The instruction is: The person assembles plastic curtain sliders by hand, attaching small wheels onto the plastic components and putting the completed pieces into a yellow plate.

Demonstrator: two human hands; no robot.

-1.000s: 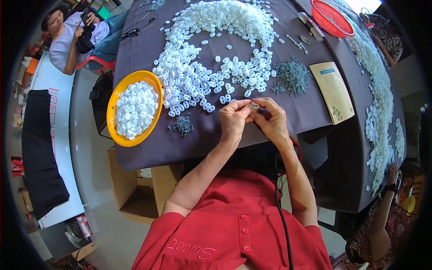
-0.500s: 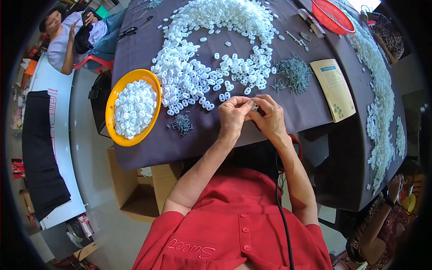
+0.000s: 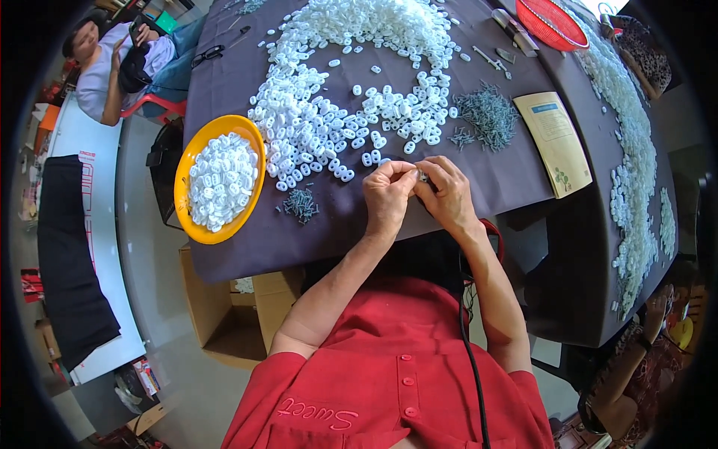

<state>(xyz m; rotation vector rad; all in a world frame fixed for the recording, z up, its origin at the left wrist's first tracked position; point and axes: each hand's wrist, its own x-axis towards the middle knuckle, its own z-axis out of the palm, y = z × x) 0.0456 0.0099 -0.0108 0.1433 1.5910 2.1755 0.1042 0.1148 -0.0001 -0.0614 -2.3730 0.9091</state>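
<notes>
My left hand (image 3: 386, 200) and my right hand (image 3: 450, 196) meet fingertip to fingertip above the front part of the table. Between the right thumb and fingers shows a bit of a small white plastic piece (image 3: 423, 176). The left thumb and fingers are pinched together against it; what they hold is hidden. Just beyond the hands lie many white oval two-hole plastic pieces (image 3: 299, 123), spread in a ring-shaped heap. A small pile of grey screws (image 3: 301, 205) lies left of my hands, and a larger screw pile (image 3: 488, 118) lies to the right.
At the left table edge stands an orange oval bowl (image 3: 259, 176) full of white pieces. A beige paper packet (image 3: 553, 142), a red mesh basket (image 3: 550, 26) and glasses (image 3: 208, 55) lie on the dark tablecloth (image 3: 336, 232). An open cardboard box (image 3: 196, 310) is below. Other people sit around.
My hands stay together, with slight finger movement at the small piece. The whole view has shifted a little; the heaps look the same.
</notes>
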